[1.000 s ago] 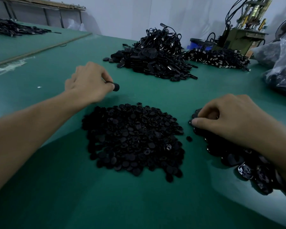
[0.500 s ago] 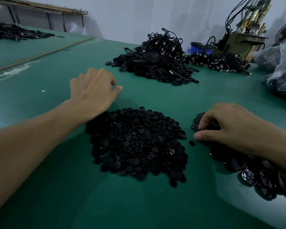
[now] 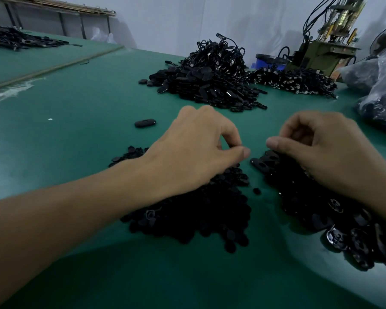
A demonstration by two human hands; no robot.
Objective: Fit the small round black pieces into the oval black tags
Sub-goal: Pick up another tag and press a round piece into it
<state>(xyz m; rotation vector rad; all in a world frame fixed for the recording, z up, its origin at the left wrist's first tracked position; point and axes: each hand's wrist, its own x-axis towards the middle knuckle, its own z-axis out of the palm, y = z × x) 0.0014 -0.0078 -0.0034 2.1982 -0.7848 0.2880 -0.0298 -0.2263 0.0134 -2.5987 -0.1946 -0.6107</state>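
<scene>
My left hand (image 3: pixel 194 150) hovers over the heap of small round black pieces (image 3: pixel 194 215), fingers curled and thumb tip against the forefinger. No piece shows between them. My right hand (image 3: pixel 328 152) is curled over the heap of oval black tags (image 3: pixel 310 204), thumb stretched left. The hollow under its fingers is dark, so I cannot tell whether it holds a tag. One oval tag (image 3: pixel 144 123) lies alone on the green table (image 3: pixel 76 134), to the far left of my left hand. A stray round piece (image 3: pixel 256 191) sits between the two heaps.
A large mound of tags with cords (image 3: pixel 210 81) stands at the back centre, and a flatter pile (image 3: pixel 294 82) lies to its right. Plastic bags (image 3: pixel 383 94) crowd the right edge. A machine (image 3: pixel 328 41) stands behind the table. Another dark pile (image 3: pixel 16 39) is at the far left.
My left hand let go of an oval tag, which now lies on the table, and swung right over the round pieces. My right hand rose slightly from the tag heap.
</scene>
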